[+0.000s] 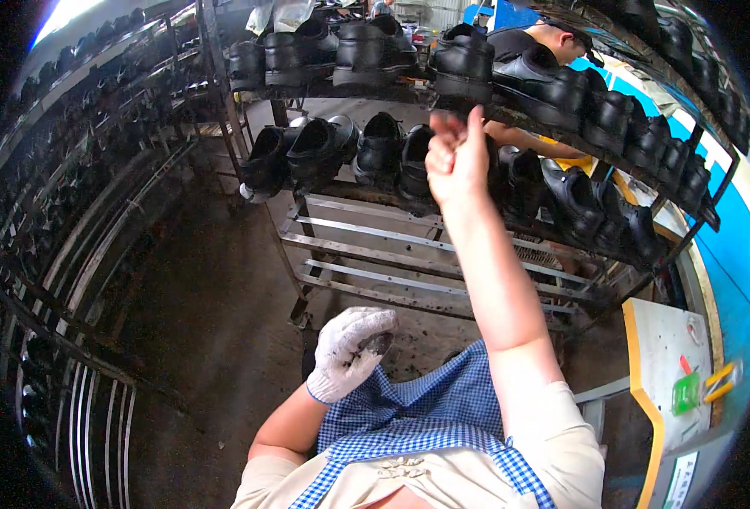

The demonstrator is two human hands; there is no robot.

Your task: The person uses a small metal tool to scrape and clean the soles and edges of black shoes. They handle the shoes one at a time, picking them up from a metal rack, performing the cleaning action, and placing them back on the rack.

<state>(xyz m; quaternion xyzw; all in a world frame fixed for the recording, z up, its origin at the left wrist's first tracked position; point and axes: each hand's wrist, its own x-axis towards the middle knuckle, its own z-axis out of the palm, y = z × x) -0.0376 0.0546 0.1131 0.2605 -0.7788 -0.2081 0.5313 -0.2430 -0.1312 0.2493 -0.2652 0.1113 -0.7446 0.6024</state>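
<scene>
One black shoe (462, 64) just above raised right hand (457, 157)

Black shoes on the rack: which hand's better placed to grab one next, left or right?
Right. The bare right hand is raised at the rack, beside the black shoes. The gloved left hand sits low near the checked apron.

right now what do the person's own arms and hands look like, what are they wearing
The left hand wears a white knitted work glove, smudged dark in places, with a blue-edged cuff at the wrist. The right hand is bare, with no glove. Both forearms are uncovered; short cream sleeves end near the elbows. A blue and white checked apron covers the front of the body.
</scene>
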